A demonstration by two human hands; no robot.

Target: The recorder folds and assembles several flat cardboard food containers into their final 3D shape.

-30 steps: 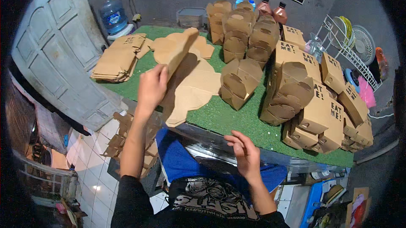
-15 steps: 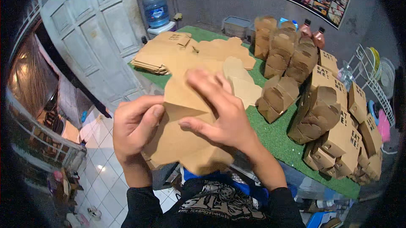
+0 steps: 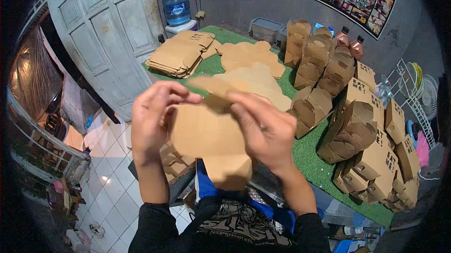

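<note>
A brown cardboard box blank [image 3: 209, 133] is held up before my chest, partly folded, with one flap hanging at its lower end. My right hand [image 3: 267, 128] pinches its upper right edge between thumb and fingers, where a raised flap is smeared by motion. On the opposite side my left hand [image 3: 155, 117] has its fingers curled at the blank's upper left edge. More flat blanks [image 3: 251, 58] lie on the green mat just beyond, and a stack of flat blanks [image 3: 181, 53] sits at the far left of the mat.
Open-topped folded boxes [image 3: 312, 53] stand in rows on the green mat [image 3: 307, 157]. Several closed printed boxes [image 3: 376, 159] are piled at the right edge. A water dispenser bottle [image 3: 176, 6] stands by the door [image 3: 105, 27]; a white rack [image 3: 413, 88] is far right.
The blank was spread out and larger in view; its upper part is now folded up toward me. My right hand has moved from its face to the flap's edge.
</note>
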